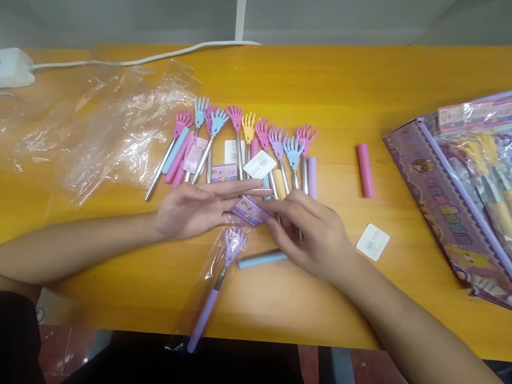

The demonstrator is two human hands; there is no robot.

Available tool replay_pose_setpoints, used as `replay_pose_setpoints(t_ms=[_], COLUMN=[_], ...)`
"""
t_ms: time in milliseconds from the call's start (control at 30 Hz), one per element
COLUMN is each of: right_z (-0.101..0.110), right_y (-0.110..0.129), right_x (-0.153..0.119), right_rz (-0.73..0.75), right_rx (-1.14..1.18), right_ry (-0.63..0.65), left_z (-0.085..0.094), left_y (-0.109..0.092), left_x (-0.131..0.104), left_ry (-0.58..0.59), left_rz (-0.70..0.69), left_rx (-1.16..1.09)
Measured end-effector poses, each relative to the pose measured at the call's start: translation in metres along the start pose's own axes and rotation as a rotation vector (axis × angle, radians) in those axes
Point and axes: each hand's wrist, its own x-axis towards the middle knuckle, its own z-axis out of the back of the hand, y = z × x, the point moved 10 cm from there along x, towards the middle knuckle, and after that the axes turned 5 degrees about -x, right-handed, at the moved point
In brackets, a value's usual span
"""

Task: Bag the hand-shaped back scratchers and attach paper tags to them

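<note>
My left hand [193, 208] is turned partly palm up with its fingers stretched out flat, close against a small purple printed card [250, 212]. At the card's right edge my right hand [315, 230] has its thumb and fingers pinched together on it. Below the card lies a purple hand-shaped back scratcher [206, 313] in a clear bag, its handle reaching past the table's front edge. Partly under my right hand is a blue handle tube [261, 260]. Beyond both hands, several pink, blue, yellow and purple back scratchers [218, 123] lie in a row with tubes and cards among them.
Crumpled clear plastic bags [135, 129] lie at the left, near a white power strip [2, 70] and its cable. To the right are a pink tube [366, 170], a white label card [373, 241] and a purple display box [453, 221] with bagged back scratchers inside.
</note>
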Motion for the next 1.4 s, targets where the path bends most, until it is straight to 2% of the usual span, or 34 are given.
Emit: replay_pose_setpoints(t_ms=[433, 667, 767, 900, 967, 1100, 1267, 1333, 1400], right_z=[-0.009, -0.011, -0.005, 0.013, 0.012, 0.003, 0.014, 0.021, 0.026], right_y=[0.005, 0.009, 0.013, -0.004, -0.013, -0.012, -0.007, -0.009, -0.014], right_x=[-0.002, -0.002, -0.002, -0.003, -0.003, 0.0, 0.0, -0.001, -0.002], right_rz=[0.005, 0.045, 0.084, -0.084, -0.152, -0.13, -0.115, -0.134, -0.167], right_rx=[0.007, -0.049, -0.118, -0.061, -0.016, 0.08, 0.07, 0.063, 0.068], right_ry=[0.104, 0.115, 0.051, -0.136, -0.144, -0.084, -0.176, -0.224, -0.264], left_z=[0.001, -0.002, 0.0, -0.002, -0.003, -0.005, -0.004, -0.004, -0.006], left_y=[0.0, 0.003, 0.002, -0.002, -0.002, -0.002, 0.001, 0.009, 0.024], left_x=[-0.002, -0.002, -0.001, 0.001, 0.002, 0.002, -0.001, -0.003, -0.007], left_ry=[-0.003, 0.026, 0.01, 0.02, 0.032, 0.05, 0.04, 0.038, 0.071], left_rz=[-0.037, 0.008, 0.001, -0.03, -0.027, -0.028, -0.025, 0.033, 0.167], left_rx=[0.059, 0.025, 0.019, 0.022, 0.023, 0.018, 0.08, 0.154, 0.244])
